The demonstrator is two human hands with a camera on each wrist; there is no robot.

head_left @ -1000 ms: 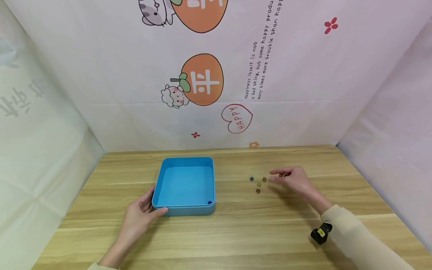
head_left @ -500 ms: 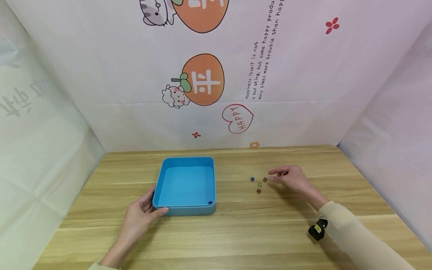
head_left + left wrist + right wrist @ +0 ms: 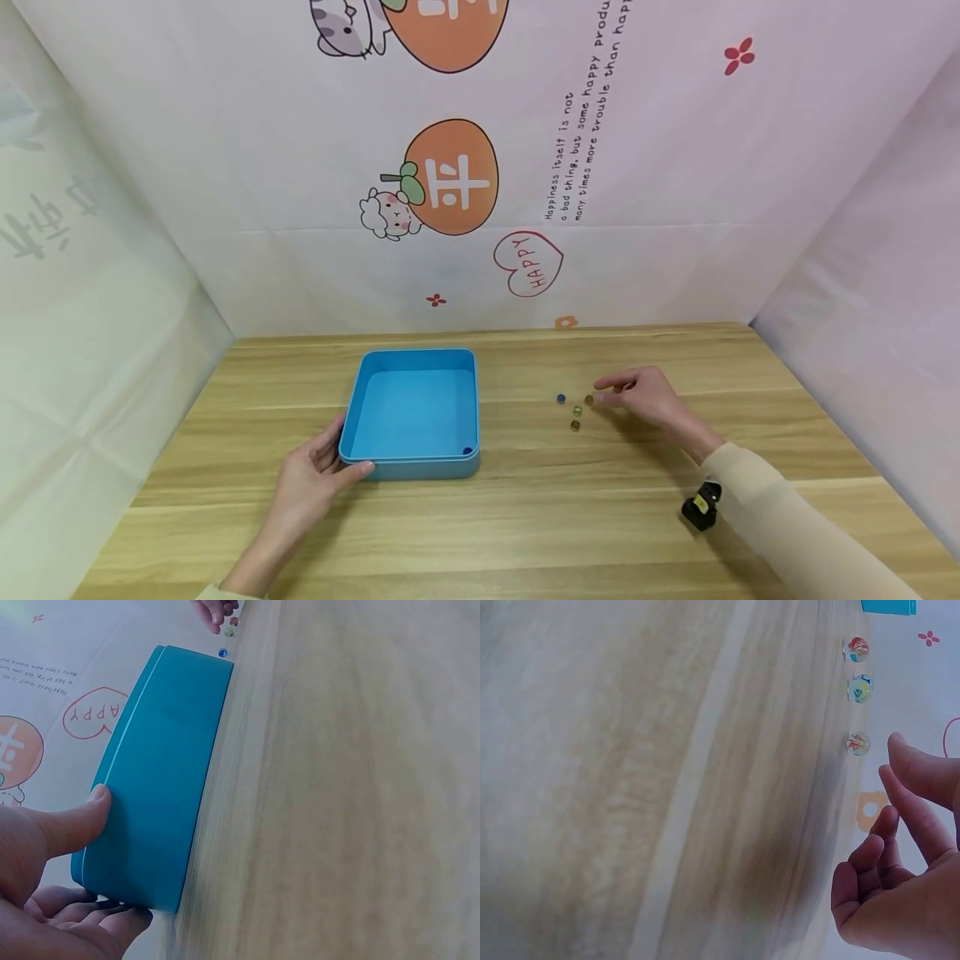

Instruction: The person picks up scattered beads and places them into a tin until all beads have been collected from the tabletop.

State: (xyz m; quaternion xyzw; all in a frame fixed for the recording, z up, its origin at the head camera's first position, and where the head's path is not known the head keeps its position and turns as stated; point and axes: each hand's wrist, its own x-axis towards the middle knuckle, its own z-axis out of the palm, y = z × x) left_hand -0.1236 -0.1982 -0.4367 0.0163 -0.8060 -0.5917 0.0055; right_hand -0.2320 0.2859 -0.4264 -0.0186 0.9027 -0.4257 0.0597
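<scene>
My left hand [image 3: 303, 483] grips the near left corner of a square blue box [image 3: 477, 408]. In the left wrist view its thumb [image 3: 82, 821] presses the box's side near the rim and its fingers curl around the corner. A dark blue marble [image 3: 467, 451] lies in the box's near right corner. Several glass marbles sit on the table to the right: a blue marble [image 3: 561, 398], a green marble [image 3: 577, 411] and two brownish ones. My right hand [image 3: 641, 398] hovers beside the right-hand brownish marble [image 3: 588, 400], thumb and index finger slightly apart, holding nothing.
The wooden table [image 3: 525, 525] runs up to a printed white cloth [image 3: 637, 275] at the back. White cloth also stands along the left and right sides. A black wrist camera [image 3: 701, 507] hangs under my right sleeve.
My right hand has crept left, bringing its fingertips closer to the right-hand brownish marble. The left hand, the box and the marbles stay put.
</scene>
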